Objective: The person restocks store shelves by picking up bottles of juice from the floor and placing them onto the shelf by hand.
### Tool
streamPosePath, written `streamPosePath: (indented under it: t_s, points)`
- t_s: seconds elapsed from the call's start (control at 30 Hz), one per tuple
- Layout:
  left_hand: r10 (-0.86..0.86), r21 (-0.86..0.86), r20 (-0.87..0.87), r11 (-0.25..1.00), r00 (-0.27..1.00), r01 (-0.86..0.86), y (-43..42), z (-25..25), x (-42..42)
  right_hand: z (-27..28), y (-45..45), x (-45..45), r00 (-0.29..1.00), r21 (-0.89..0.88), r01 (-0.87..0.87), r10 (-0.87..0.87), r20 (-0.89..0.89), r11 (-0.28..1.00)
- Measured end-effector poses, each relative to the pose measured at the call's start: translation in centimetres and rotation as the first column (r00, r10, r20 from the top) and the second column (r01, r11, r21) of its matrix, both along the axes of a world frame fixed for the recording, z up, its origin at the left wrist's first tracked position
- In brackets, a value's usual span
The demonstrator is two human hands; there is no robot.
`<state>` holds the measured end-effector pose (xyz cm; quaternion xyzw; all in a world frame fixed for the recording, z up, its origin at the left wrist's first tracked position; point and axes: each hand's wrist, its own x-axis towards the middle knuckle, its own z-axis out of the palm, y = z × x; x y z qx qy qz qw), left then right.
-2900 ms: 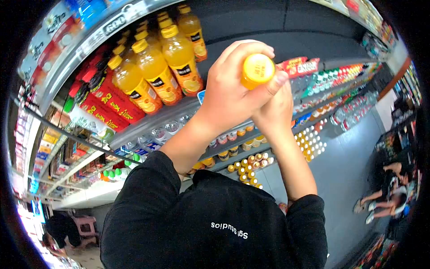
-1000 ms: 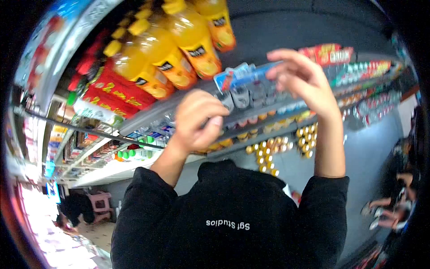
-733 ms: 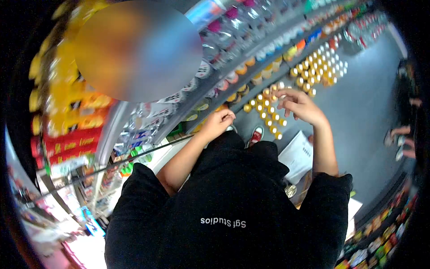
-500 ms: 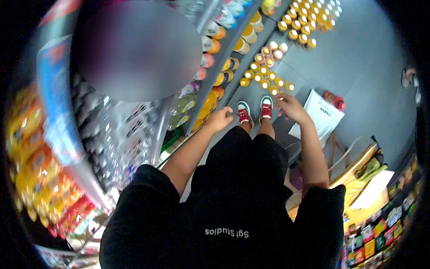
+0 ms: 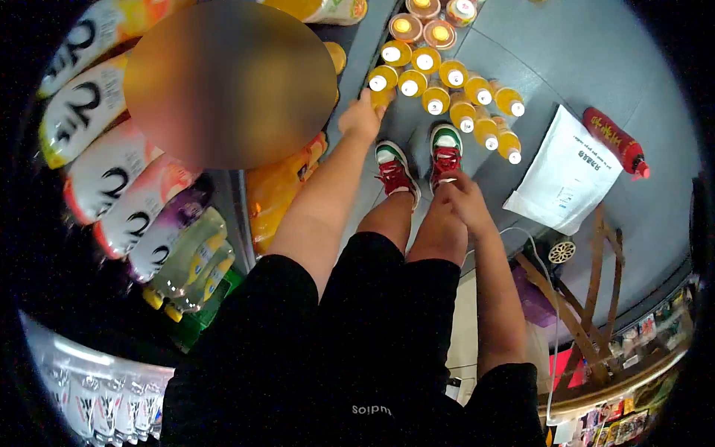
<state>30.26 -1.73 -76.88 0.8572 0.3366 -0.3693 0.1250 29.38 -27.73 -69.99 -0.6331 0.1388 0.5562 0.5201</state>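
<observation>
My left hand (image 5: 360,118) reaches down to the floor at the near left end of a group of bottles. Its fingers are round the lower side of a yellow juice bottle (image 5: 381,83) with a white cap. More yellow juice bottles (image 5: 436,98) stand close beside it, in slanting rows. My right hand (image 5: 463,203) hangs in front of my right knee, fingers loosely bent and apart, with nothing visible in it. Below it are my red, white and green shoes (image 5: 446,153).
Shelves of large drink bottles (image 5: 112,175) line the left side. Pinkish, yellow-capped containers (image 5: 406,27) stand behind the juice bottles. On the right floor lie a white bag (image 5: 562,175) and a red bottle (image 5: 612,138), near a wooden stand (image 5: 596,276) and a cable (image 5: 547,276).
I have bent lower, and the floor bottles look nearer. My left hand has moved forward onto a juice bottle. My right hand has drawn back to my knee.
</observation>
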Motion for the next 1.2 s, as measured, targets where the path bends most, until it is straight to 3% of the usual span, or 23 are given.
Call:
streamPosePath:
  t_s: [0.07, 0.17, 0.3, 0.37, 0.47, 0.53, 0.6, 0.67, 0.73, 0.8, 0.93, 1.0, 1.07, 1.13, 1.2]
  points:
    - [-0.036, 0.010, 0.056, 0.999, 0.998, 0.036, 0.2, -1.5, -0.6, -1.0, -0.4, 0.0, 0.998, -0.027, 0.010, -0.012, -0.057, 1.000]
    - [-0.040, -0.030, 0.164, 0.998, 0.986, 0.046, 0.5, -1.5, -1.6, -1.1, -0.9, 0.0, 1.000, -0.072, 0.013, -0.013, 0.010, 0.997]
    - [-0.029, -0.146, 0.269, 0.987, 0.963, 0.071, 0.5, 3.3, -3.9, 0.7, -1.1, -1.5, 0.998, -0.087, 0.057, -0.056, 0.021, 0.995]
    - [-0.042, -0.161, 0.316, 0.982, 0.948, 0.098, -0.1, 8.0, -4.7, 2.7, -1.3, -2.1, 0.981, -0.082, 0.032, -0.015, 0.194, 0.996]
    - [0.004, -0.226, 0.374, 0.970, 0.928, 0.087, -1.2, 17.0, -5.1, 9.7, -0.4, -0.8, 0.969, -0.106, -0.034, 0.059, 0.238, 0.994]
    - [0.051, -0.286, 0.395, 0.956, 0.917, 0.070, -1.7, 23.3, -5.1, 15.0, 0.0, -0.2, 0.965, -0.103, 0.028, -0.001, 0.260, 0.994]
    - [0.140, -0.397, 0.531, 0.912, 0.836, 0.099, -2.3, 29.2, -5.2, 20.1, -0.1, 0.4, 0.873, -0.091, -0.030, 0.071, 0.483, 0.995]
    - [0.171, -0.478, 0.594, 0.861, 0.786, 0.173, -3.3, 35.3, -4.4, 26.7, -0.2, 1.8, 0.806, -0.145, -0.027, 0.107, 0.582, 0.989]
    - [0.216, -0.546, 0.641, 0.803, 0.736, 0.240, -4.1, 42.3, -3.7, 33.7, -0.4, 2.7, 0.609, -0.287, -0.087, 0.279, 0.742, 0.954]
    - [0.054, -0.498, 0.745, 0.707, 0.665, 0.502, -4.7, 49.2, -2.2, 37.1, -1.3, 3.0, 0.544, -0.258, -0.116, 0.278, 0.791, 0.959]
    - [-0.030, -0.325, 0.896, 0.638, 0.444, 0.698, -5.4, 59.2, -1.8, 45.6, -2.6, 3.4, 0.424, -0.196, -0.132, 0.234, 0.875, 0.972]
    - [-0.010, -0.297, 0.922, 0.624, 0.387, 0.723, -5.5, 63.8, -1.8, 49.5, -3.0, 4.1, 0.407, -0.104, -0.235, 0.195, 0.892, 0.967]
    - [0.050, -0.231, 0.967, 0.573, 0.249, 0.786, -5.2, 66.8, -1.5, 53.1, -3.3, 4.7, 0.350, -0.074, -0.249, 0.161, 0.923, 0.966]
    - [0.086, -0.179, 0.984, 0.500, 0.157, 0.847, -4.9, 69.7, -1.0, 55.6, -3.5, 5.4, 0.334, 0.014, -0.457, 0.157, 0.930, 0.889]
    - [0.129, -0.173, 0.983, 0.442, 0.128, 0.880, -4.8, 71.5, -0.5, 57.7, -3.0, 6.0, 0.325, 0.053, -0.542, 0.151, 0.934, 0.839]
